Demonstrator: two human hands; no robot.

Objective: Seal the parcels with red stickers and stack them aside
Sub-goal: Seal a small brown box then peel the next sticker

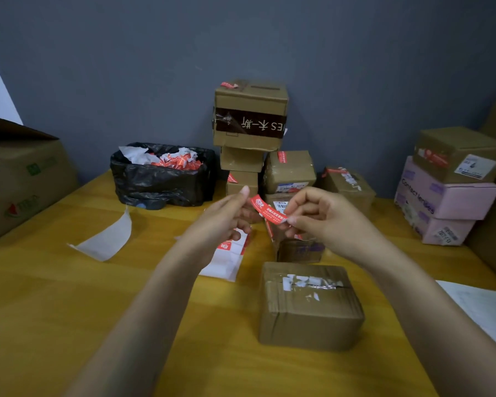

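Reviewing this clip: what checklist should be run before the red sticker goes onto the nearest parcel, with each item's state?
1. Red sticker pinched by left hand and right hand: ok.
2. Sticker's adhesive side fully exposed: cannot tell.
3. Nearest parcel with top seam uncovered and reachable: ok.
4. That seam already sealed red: not ok, only torn white scraps.
5. Back stack steady for another parcel: cannot tell.
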